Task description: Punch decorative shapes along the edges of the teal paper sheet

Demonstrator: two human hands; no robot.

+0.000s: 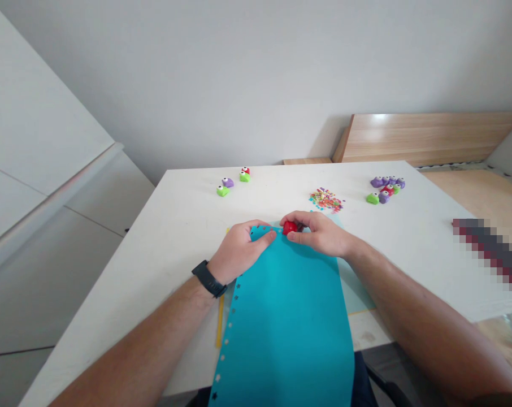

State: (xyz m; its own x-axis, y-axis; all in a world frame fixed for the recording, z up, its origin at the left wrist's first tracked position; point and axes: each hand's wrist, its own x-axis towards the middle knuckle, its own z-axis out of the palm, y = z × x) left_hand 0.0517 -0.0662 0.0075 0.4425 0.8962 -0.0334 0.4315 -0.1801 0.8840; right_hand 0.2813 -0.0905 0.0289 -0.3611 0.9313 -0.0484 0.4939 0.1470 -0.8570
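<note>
A long sheet of blue craft paper point(287, 316) runs from the table over its front edge towards me. Small punched shapes line its left edge and the start of its far edge. My left hand point(243, 249) pinches the far left corner, thumb on top and fingers underneath. Between the thumb and fingers of my right hand point(317, 230) is a small red craft punch point(289, 227), set at the paper's far edge just right of my left thumb. The fingers hide part of the punch.
Beyond my hands lies a pile of colourful paper cutouts point(326, 199). Several purple, red and green punches with eyes point(385, 189) stand at the back right; others point(227, 182) are at the back left. A translucent yellow-edged mat point(355, 291) lies under the paper. A pixelated object point(491, 251) is at right.
</note>
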